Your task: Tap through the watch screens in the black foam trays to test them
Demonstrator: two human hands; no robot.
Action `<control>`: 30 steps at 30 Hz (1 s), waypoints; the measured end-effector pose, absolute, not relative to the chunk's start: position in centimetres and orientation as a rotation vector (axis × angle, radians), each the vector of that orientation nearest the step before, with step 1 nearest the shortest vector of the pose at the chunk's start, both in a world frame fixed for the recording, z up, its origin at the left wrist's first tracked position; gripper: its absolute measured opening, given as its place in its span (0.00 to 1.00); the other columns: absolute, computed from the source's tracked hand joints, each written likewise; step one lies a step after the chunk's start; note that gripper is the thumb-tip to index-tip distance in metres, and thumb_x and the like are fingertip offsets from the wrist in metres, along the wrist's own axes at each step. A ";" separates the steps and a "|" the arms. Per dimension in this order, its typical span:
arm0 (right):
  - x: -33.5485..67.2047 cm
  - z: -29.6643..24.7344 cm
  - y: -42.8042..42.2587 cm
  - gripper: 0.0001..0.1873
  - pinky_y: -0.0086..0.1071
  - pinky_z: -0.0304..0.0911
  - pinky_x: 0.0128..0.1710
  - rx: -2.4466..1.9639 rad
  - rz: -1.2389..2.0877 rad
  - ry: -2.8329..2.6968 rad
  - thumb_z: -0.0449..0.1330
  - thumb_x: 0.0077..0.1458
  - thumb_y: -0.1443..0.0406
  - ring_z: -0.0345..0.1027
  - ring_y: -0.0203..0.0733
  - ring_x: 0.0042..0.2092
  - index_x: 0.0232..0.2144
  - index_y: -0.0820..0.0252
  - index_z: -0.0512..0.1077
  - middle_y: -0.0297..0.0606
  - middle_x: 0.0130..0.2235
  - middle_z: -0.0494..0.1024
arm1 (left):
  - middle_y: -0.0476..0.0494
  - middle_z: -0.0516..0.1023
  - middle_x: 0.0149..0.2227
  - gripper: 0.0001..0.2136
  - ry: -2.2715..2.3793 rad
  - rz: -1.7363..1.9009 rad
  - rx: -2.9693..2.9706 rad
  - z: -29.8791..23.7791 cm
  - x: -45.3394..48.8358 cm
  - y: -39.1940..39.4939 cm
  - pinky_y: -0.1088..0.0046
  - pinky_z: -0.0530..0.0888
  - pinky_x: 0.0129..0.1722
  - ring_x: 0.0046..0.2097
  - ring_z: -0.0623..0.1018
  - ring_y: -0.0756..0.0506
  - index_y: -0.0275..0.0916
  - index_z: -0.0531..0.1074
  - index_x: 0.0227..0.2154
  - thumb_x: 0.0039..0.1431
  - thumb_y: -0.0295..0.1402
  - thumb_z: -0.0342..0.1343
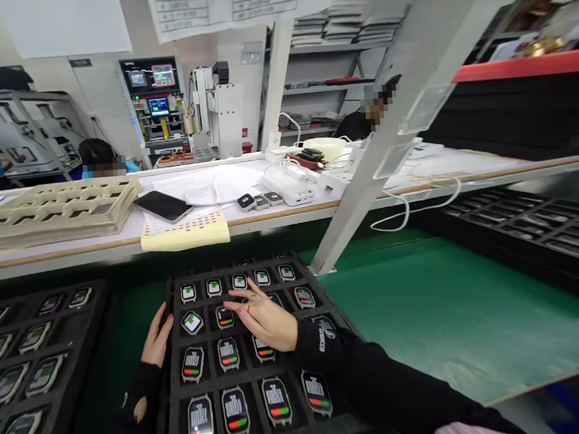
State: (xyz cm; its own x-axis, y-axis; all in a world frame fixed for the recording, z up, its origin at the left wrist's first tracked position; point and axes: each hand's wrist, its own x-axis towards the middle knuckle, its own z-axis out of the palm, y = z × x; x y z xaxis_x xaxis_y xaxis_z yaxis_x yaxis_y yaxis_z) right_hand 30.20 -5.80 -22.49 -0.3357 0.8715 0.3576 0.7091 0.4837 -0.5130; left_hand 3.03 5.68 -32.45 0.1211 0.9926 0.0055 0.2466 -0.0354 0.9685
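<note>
A black foam tray (170,390) lies in front of me, its compartments holding smartwatches without straps, their screens lit. My right hand (267,318) reaches over the second row with fingers spread, a fingertip at the edge of one smartwatch (224,318); whether it presses the screen I cannot tell. The hand partly covers neighbouring watches. My left hand (156,337) rests along the tray's left side with its fingers stretched out. Upper-row screens show white and green, as on the tilted watch (192,323); lower ones show text with red and green blocks, as on this watch (235,412).
More watches sit in a left tray (92,336) and a right tray (449,232) on the green mat (425,307). A slanted metal post (360,172) rises behind my tray. The shelf holds a phone (164,206), a beige tray (120,212) and a white power bank (290,185). People sit beyond.
</note>
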 end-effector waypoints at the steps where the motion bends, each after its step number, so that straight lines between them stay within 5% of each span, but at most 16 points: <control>1: 30.3 -22.5 -5.8 0.24 0.54 0.31 0.68 -1.301 0.349 -2.127 0.40 0.68 0.68 0.57 0.48 0.62 0.53 0.68 0.72 0.45 0.50 0.77 | 0.43 0.62 0.64 0.28 1.287 1.002 1.456 -32.2 3.1 5.4 0.62 0.59 0.66 0.66 0.60 0.40 0.43 0.63 0.60 0.61 0.51 0.51; 11: 30.6 -22.5 -6.1 0.24 0.52 0.26 0.68 -1.304 0.393 -2.119 0.40 0.68 0.67 0.56 0.46 0.62 0.54 0.69 0.71 0.45 0.50 0.77 | 0.46 0.61 0.65 0.27 1.274 0.978 1.256 -29.7 3.7 3.8 0.58 0.62 0.65 0.67 0.58 0.36 0.46 0.63 0.60 0.60 0.49 0.51; 19: 30.7 -22.7 -6.2 0.23 0.57 0.34 0.67 -1.278 0.350 -2.140 0.41 0.68 0.68 0.59 0.48 0.61 0.54 0.65 0.71 0.44 0.51 0.76 | 0.43 0.56 0.67 0.32 1.157 0.984 1.418 -30.5 3.4 4.1 0.63 0.51 0.68 0.68 0.53 0.40 0.41 0.60 0.62 0.56 0.46 0.55; 24: 30.8 -23.5 -6.3 0.23 0.62 0.37 0.66 -1.282 0.340 -2.161 0.40 0.70 0.66 0.59 0.50 0.61 0.55 0.63 0.70 0.45 0.52 0.75 | 0.44 0.57 0.67 0.32 1.172 0.955 1.512 -30.8 3.2 3.1 0.65 0.53 0.68 0.68 0.56 0.42 0.40 0.58 0.63 0.55 0.40 0.55; 30: 30.9 -24.1 -6.3 0.23 0.64 0.40 0.65 -1.267 0.318 -2.179 0.41 0.70 0.64 0.59 0.52 0.61 0.58 0.59 0.69 0.43 0.53 0.74 | 0.41 0.52 0.68 0.33 1.264 0.863 1.580 -30.7 3.6 2.4 0.59 0.51 0.68 0.69 0.50 0.40 0.42 0.55 0.64 0.55 0.36 0.57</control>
State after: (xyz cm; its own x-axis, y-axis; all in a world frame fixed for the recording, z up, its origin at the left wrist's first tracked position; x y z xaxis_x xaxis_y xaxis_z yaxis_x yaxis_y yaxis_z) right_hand 30.89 -6.28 -24.07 -0.3711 0.8512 0.3711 0.7096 0.5178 -0.4779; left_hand 3.60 2.37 -30.66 0.2313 0.9727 -0.0169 0.3382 -0.0641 0.9389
